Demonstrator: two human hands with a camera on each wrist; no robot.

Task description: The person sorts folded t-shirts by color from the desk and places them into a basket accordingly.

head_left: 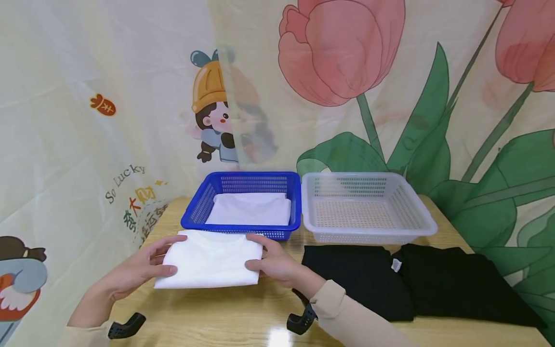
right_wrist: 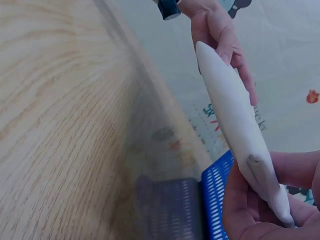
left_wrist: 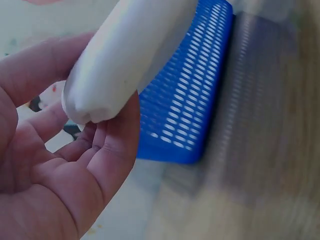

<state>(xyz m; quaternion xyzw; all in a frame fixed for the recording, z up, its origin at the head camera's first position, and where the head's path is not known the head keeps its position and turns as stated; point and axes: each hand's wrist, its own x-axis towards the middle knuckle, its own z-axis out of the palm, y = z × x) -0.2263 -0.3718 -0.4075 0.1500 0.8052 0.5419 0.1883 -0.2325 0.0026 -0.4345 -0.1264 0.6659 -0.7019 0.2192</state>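
While the left grip [head_left: 140,267] and right grip [head_left: 279,261] pinch its opposite ends, a folded white cloth [head_left: 212,262] is held above the counter [head_left: 208,318].
Its long axis runs side to side between them, just in front of the blue basket [head_left: 243,228] near the counter's far-left corner; the right grip is nearer the basket's middle.

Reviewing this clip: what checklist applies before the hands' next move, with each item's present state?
1. Left hand has a grip on the folded white fabric bundle: ok.
2. Right hand grips its opposite side: ok.
3. Bundle held above the wood-grained table: ok.
4. Blue perforated plastic basket empty: not ok; a second folded white cloth lies inside.
5. White perforated plastic basket empty: ok.
6. Bundle not touching the blue basket: cannot tell; they overlap in the head view.
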